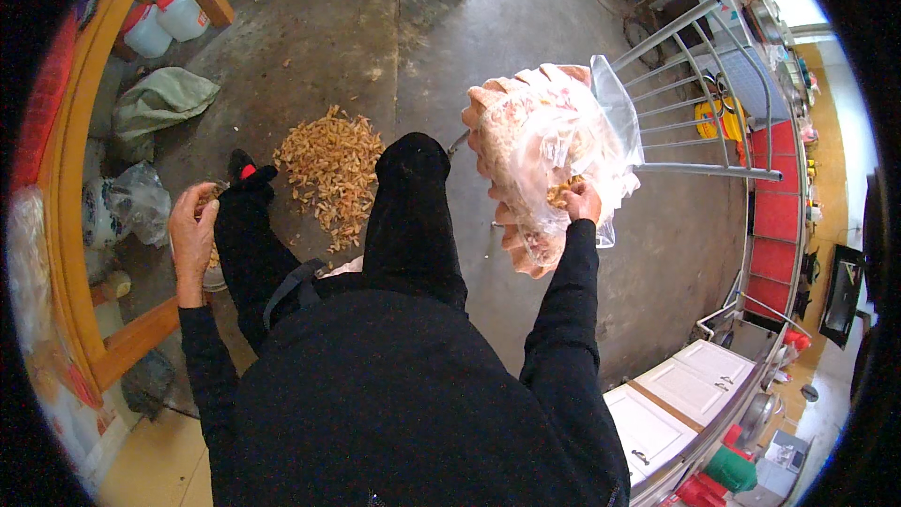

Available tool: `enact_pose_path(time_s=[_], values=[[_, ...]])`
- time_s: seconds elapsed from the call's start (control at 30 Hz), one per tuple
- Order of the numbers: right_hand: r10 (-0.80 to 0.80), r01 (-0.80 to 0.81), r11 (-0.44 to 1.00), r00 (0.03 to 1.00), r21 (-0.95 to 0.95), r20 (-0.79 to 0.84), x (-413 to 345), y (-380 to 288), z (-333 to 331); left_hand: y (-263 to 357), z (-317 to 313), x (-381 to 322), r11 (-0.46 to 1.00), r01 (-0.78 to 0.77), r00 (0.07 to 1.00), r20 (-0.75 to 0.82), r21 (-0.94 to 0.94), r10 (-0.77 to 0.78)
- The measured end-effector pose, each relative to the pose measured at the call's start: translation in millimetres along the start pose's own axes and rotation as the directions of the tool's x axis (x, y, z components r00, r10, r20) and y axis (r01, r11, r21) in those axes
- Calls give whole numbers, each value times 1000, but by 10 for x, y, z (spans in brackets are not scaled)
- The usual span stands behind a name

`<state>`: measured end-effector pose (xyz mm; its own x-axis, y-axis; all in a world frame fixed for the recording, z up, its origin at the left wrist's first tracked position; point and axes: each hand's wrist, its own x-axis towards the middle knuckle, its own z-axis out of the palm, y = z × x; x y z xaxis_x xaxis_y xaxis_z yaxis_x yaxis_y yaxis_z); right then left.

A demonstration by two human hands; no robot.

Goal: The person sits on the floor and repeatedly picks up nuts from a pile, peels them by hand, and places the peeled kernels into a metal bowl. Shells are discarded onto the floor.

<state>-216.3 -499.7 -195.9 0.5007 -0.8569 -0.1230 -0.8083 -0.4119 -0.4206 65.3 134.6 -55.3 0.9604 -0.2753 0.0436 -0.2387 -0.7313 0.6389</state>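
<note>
My right hand (584, 201) is at a clear plastic bag (538, 155) on a chair with a ruffled pink cushion (521, 95). Its fingers are closed around some tan-brown pieces (562, 193), too small to name surely. Beside my left knee, my left hand (191, 229) is curled over a container (215, 282), mostly hidden by the hand and leg. Tan bits show inside it; whether the fingers grip any is unclear. On the floor between hands and beyond my legs lies a heap of tan husks (331, 172), which look like peanut shells.
The chair's grey metal backrest (676, 98) points right. A wooden frame (70, 225) runs along the left, near red-lidded white tubs (181, 13), a pale sack (165, 102) and a jar under plastic (105, 211). White cabinets (693, 380) and a counter line the right.
</note>
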Motion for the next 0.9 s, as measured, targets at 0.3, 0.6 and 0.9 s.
enact_pose_path(time_s=[0.3,0.6,0.9], values=[[158,-202,702,979,683,127,-193,-133,-193,43,44,-80,999,15,1000,1,-42,-15],[223,-105,334,974,937,30,-393,-436,-485,255,107,-113,997,-1,998,58,-79,5],[35,51,234,998,971,-60,-641,-1231,-820,747,399,-37,947,-125,973,153,-295,175]])
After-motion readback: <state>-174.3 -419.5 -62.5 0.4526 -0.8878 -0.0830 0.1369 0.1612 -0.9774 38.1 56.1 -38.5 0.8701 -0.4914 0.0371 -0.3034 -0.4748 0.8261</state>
